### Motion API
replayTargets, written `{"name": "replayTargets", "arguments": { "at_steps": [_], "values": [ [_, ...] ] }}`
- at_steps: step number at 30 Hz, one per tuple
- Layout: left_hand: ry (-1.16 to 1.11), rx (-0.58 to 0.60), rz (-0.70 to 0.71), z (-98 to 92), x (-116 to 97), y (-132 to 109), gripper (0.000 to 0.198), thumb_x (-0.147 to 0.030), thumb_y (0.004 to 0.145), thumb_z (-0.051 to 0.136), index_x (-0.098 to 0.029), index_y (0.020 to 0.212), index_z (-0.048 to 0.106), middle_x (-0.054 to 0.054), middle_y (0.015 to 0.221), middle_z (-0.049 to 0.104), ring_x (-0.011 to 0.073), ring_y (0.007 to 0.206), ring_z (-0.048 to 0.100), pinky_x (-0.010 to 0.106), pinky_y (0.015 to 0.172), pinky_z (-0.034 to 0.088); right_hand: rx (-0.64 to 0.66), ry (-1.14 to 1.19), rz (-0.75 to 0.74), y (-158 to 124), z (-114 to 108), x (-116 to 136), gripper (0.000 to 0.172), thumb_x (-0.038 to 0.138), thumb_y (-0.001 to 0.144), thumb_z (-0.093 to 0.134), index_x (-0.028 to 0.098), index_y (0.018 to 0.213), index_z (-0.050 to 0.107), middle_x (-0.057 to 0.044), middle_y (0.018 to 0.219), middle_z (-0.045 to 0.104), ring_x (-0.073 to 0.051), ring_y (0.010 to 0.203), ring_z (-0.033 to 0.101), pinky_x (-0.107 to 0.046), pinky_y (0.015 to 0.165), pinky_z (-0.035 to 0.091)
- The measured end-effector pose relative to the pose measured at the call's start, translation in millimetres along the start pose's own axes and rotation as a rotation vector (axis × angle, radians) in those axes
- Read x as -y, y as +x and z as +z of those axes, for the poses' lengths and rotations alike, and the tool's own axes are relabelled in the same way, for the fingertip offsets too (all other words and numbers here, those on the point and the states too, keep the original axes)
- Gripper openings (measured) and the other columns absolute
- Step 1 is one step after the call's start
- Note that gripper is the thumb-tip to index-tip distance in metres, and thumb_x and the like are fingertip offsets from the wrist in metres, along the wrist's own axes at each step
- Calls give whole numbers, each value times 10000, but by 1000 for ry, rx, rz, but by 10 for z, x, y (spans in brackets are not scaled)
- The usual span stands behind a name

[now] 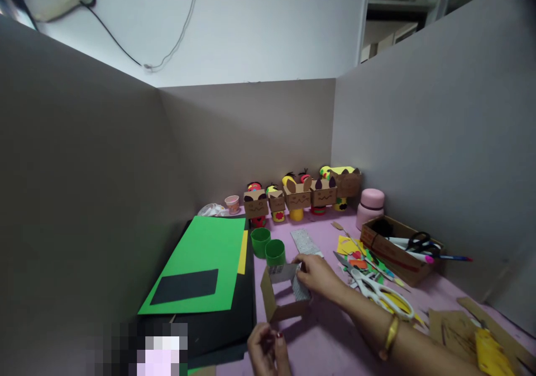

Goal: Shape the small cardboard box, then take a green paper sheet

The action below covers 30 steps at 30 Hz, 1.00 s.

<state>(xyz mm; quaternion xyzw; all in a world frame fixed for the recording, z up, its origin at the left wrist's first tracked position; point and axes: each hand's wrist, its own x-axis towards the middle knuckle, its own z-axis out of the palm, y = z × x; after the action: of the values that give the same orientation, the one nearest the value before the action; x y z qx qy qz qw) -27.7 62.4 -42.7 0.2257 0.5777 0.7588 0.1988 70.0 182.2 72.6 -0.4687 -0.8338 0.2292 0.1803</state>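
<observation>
A small brown cardboard box (pixel 288 311), open through its middle like a frame, is above the pink tabletop. My right hand (pixel 314 274) grips its far right side, with thumb and fingers on the wall. A grey speckled patch shows on the inside of that wall. My left hand (pixel 266 348) is just below the box's near left corner, fingers loosely curled and thumb apart, with nothing visible in it. Two green paper rings, one at the back (pixel 261 242) and one closer (pixel 275 252), stand just beyond the box.
Left lie green sheets (pixel 209 253) with a black strip (pixel 184 287) over black card. Several cardboard-headed figures (pixel 297 199) line the back. Right are white-handled scissors (pixel 381 292), paper scraps (pixel 355 256), a tool box (pixel 393 253) and a pink flask (pixel 371 208). Grey partitions enclose the desk.
</observation>
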Motion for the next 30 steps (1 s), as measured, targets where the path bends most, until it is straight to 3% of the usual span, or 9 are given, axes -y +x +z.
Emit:
{"name": "replayTargets", "arguments": {
  "at_steps": [6, 12, 17, 20, 25, 28, 30],
  "values": [
    [-56, -37, -90, -72, 38, 180, 710, -724, 480, 642, -221, 950, 472, 146, 1052, 550, 311, 957, 578, 387, 768, 484, -8, 32, -62, -249, -119, -31, 185, 132, 792, 539, 163, 915, 673, 2, 699, 666, -155, 678, 603, -292, 651, 446],
    [-148, 83, -163, -36, -153, -36, 637, -655, 729, 515, -226, 1183, 394, 145, 1230, 521, 266, 1142, 515, 369, 930, 413, -34, 25, -58, -365, -119, -63, 353, 98, 692, 478, 187, 959, 691, -66, 853, 698, -199, 800, 604, -264, 655, 405],
    [-230, 150, -262, -105, -243, 3, 605, -565, 703, 634, -228, 1159, 423, 92, 1067, 586, 211, 952, 610, 298, 785, 484, -2, 41, -96, -422, -60, -79, 353, 109, 697, 466, 203, 960, 682, -27, 735, 697, -177, 675, 609, -251, 589, 397],
    [-294, 170, -289, -118, -251, 46, 602, -506, 665, 698, -229, 1130, 433, 59, 933, 618, 196, 822, 647, 285, 700, 508, -13, 50, -108, -448, -33, -94, 339, 134, 743, 460, 193, 1012, 657, -44, 779, 702, -192, 704, 616, -275, 625, 422],
    [-341, 136, -373, -110, -301, 80, 628, -448, 600, 759, -245, 1108, 450, 50, 908, 647, 217, 856, 658, 302, 720, 517, -72, 98, -174, -603, -106, -35, 285, 255, 866, 431, 133, 1061, 600, -133, 1013, 649, -222, 883, 599, -348, 787, 442],
    [-335, 112, -396, -116, -325, 100, 643, -444, 568, 771, -246, 1097, 465, 60, 931, 670, 215, 835, 661, 298, 703, 517, -38, 133, -275, -768, -130, 59, 222, 324, 858, 505, 184, 974, 633, -77, 968, 656, -193, 920, 591, -297, 802, 446],
    [-315, 115, -393, -125, -315, 121, 645, -456, 550, 775, -245, 1084, 480, 47, 899, 680, 204, 813, 662, 265, 664, 506, 12, 107, -341, -856, -90, 108, 248, 355, 779, 627, 206, 977, 646, -60, 964, 664, -191, 895, 600, -280, 768, 460]
  ]
}}
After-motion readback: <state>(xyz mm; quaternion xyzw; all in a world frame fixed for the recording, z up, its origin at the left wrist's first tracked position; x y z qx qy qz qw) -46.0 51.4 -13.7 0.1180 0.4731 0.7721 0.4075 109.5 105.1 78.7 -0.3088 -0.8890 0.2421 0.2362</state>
